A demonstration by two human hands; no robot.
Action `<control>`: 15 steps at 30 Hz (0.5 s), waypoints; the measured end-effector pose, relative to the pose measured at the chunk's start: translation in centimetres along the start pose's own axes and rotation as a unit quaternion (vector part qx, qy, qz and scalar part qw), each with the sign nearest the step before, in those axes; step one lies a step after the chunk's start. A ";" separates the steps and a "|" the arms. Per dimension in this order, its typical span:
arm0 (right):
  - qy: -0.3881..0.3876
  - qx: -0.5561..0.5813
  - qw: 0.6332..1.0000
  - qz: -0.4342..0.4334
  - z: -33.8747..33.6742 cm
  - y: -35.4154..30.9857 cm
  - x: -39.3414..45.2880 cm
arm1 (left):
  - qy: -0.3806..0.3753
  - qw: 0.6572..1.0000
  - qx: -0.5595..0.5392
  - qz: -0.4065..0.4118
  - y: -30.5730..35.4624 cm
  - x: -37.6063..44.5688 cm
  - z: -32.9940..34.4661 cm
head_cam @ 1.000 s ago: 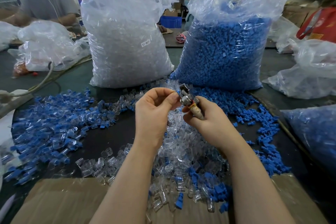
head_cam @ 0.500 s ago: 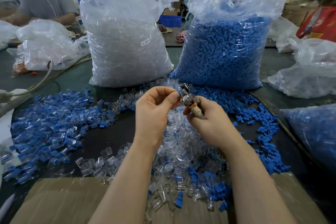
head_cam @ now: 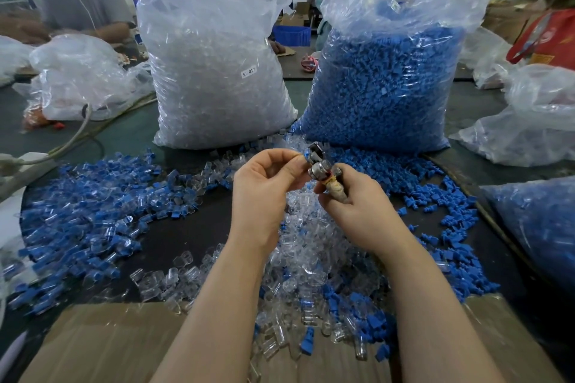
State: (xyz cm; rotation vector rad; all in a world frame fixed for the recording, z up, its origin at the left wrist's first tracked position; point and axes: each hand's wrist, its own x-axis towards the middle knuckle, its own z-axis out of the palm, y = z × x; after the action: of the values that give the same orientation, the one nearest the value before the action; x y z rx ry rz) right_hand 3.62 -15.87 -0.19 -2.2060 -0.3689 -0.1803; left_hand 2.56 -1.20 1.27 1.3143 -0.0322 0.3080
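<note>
Right hand (head_cam: 357, 211) wraps the tape-handled metal tool (head_cam: 325, 176); left hand (head_cam: 264, 193) pinches a blue-and-clear plastic cap (head_cam: 308, 155) at its head. Seating step, I'd say; next, push squarely.

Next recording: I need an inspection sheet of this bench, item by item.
Surface: dark table; cardboard at the near edge.
Job's things: metal tool with a small part at its tip.
Clutter: loose clear pieces and blue pieces in heaps.
Hands: left hand pinches the part; right hand grips the tool's wrapped handle.
Cables: one pale cable, far left.
Surroundings: clear bag, blue bag, a person behind.
</note>
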 end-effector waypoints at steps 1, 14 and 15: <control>0.009 -0.013 1.000 0.000 0.1 0.1 0.0 | 0.011 1.000 -0.015 -0.025 0.0 0.1 -0.1; 0.097 -0.201 0.954 0.201 -1.1 1.9 0.3 | 0.390 0.778 -0.484 -0.091 1.4 1.8 -9.5; 0.085 -0.202 0.951 0.217 -1.1 1.8 0.3 | 0.396 0.763 -0.505 -0.080 1.4 1.8 -10.0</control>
State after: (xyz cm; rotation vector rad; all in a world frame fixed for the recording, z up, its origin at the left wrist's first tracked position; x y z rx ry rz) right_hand 4.50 -17.75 -0.79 -2.5869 0.2789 -0.2163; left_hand 2.41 9.02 0.31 0.0314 0.5638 0.5739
